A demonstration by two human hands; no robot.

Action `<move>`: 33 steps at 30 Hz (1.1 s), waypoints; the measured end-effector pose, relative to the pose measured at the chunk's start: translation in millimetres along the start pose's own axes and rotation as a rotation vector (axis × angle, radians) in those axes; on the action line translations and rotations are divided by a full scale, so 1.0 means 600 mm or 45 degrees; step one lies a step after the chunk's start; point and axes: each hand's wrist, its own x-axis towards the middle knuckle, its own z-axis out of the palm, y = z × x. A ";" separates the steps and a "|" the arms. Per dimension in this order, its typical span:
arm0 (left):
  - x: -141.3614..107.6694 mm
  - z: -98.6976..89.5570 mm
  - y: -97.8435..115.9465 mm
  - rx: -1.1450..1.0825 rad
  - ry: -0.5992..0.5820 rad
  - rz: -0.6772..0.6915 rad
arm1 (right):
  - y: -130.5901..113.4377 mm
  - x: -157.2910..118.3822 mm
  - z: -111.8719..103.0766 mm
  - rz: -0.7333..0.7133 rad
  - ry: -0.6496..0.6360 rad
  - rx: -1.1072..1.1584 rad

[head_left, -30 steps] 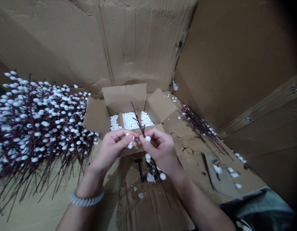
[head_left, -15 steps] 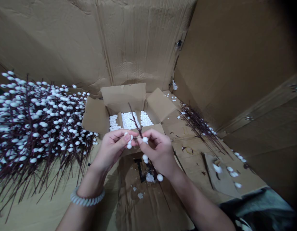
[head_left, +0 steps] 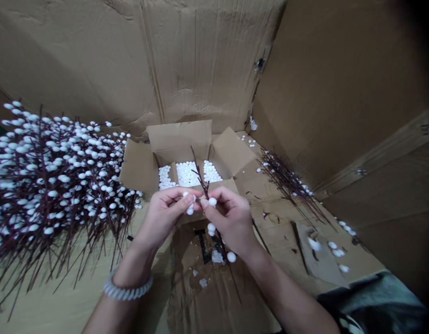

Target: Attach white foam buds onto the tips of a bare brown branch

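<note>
**Artificial pussy-willow stem, held in my left hand and right hand.**
Fingers of both pinched together on it, above an open carton.

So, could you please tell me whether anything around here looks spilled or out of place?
Yes, loose white foam balls lie on the cardboard floor at lower right, and a crumbled white foam clump sits below the right hand. They look spilled, lying apart from the branches and the open carton.
</note>
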 end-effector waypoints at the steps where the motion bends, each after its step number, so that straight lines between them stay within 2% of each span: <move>1: 0.000 0.000 0.000 0.011 0.002 0.002 | 0.000 0.001 0.000 0.001 0.002 0.000; 9: -0.003 0.001 0.003 0.087 0.037 0.015 | 0.000 0.002 0.002 0.022 0.004 0.001; 18: 0.000 -0.002 0.009 0.092 0.174 0.025 | -0.003 0.002 0.003 0.052 0.024 -0.018; 27: 0.001 0.004 0.004 -0.007 0.207 -0.007 | -0.007 -0.003 0.005 0.006 0.047 -0.102; 33: 0.003 0.006 0.007 -0.107 0.177 -0.079 | -0.006 -0.002 0.004 -0.016 0.074 -0.141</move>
